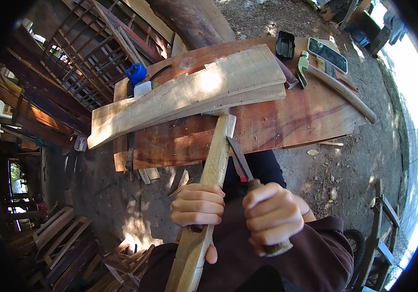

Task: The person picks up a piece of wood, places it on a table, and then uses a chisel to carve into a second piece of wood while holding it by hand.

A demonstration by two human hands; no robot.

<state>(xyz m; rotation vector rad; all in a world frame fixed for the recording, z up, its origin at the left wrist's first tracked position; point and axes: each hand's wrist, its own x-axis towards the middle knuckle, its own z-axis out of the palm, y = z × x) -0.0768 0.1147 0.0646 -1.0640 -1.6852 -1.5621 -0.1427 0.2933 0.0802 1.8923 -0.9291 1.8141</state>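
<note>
Two hands, both closed tight. Your left hand (198,205) wraps the pale, squared wooden shaft (217,155), smooth-grained, which runs from your lap up to the near edge of the reddish plank bench (306,117). Your right hand (272,220) is fisted round the round wooden handle of the knife (240,163); its narrow steel blade lies with the tip against the shaft's right edge. Pale, rough-hewn notched boards (194,92) lie on the bench. Any writing on the blue-capped bottle (138,80) is too small to read.
</note>
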